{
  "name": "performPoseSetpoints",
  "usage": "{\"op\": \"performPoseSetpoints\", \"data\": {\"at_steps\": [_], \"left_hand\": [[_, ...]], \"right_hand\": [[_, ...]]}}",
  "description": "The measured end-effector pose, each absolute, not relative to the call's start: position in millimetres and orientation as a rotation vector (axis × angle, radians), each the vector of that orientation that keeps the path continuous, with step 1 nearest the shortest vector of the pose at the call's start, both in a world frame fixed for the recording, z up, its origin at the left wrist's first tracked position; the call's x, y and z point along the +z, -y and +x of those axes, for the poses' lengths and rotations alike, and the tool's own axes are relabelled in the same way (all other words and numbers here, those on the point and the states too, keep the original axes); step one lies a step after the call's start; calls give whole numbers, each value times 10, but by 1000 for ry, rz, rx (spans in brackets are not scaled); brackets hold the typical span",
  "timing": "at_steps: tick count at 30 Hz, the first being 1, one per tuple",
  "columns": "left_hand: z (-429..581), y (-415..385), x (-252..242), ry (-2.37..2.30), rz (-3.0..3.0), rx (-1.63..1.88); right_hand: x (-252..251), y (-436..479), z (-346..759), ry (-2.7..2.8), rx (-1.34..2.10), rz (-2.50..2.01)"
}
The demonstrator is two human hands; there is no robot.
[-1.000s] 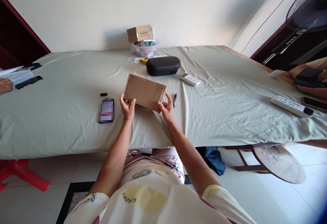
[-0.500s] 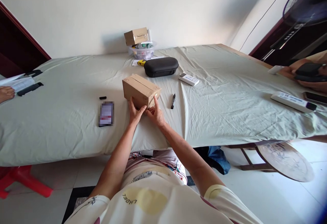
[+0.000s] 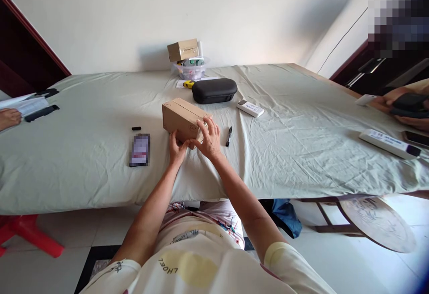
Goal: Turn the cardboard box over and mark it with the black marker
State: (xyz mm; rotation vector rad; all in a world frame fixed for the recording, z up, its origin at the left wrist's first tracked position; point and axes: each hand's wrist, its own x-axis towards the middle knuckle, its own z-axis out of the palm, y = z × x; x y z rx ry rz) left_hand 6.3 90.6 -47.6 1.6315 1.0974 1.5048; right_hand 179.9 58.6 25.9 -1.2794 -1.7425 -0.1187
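Note:
A closed brown cardboard box (image 3: 182,116) rests on the cloth in front of me, turned at an angle. My left hand (image 3: 177,151) is at its near side, with fingers against the lower wall and the thumb near the front corner. Across the right end of the box lies my right hand (image 3: 209,138), its fingers reaching up to the top edge and its thumb by that same corner. Between them the hands hold the box; its right end is mostly covered. A black marker (image 3: 229,136) lies uncapped just right of my right hand, and its likely cap (image 3: 136,128) is off to the left.
A phone (image 3: 140,150) lies left of my hands. Behind the box are a black zip case (image 3: 214,90), a white device (image 3: 250,108) and a plastic basket (image 3: 191,71) topped by a smaller box (image 3: 182,50). Other people's hands (image 3: 9,119) are at both table ends.
My right hand has shifted from a pointing finger at the box's corner to several fingers spread over its right end. My left hand stays at the near side. The view has moved slightly.

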Motion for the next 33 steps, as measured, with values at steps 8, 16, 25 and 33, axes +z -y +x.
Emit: {"op": "performPoseSetpoints", "data": {"at_steps": [8, 16, 25, 33], "left_hand": [[-29, -797, -266, -1081, 1490, 1791], [-34, -815, -275, -1178, 1594, 1656], [-31, -819, -300, -1466, 1647, 1448], [-62, -837, -335, -1511, 1575, 1414]], "right_hand": [[213, -592, 1868, 1313, 201, -1302], [19, -610, 1908, 1123, 531, -1317], [0, -589, 1906, 1185, 531, -1372], [-177, -669, 1921, 1318, 465, -1513]]}}
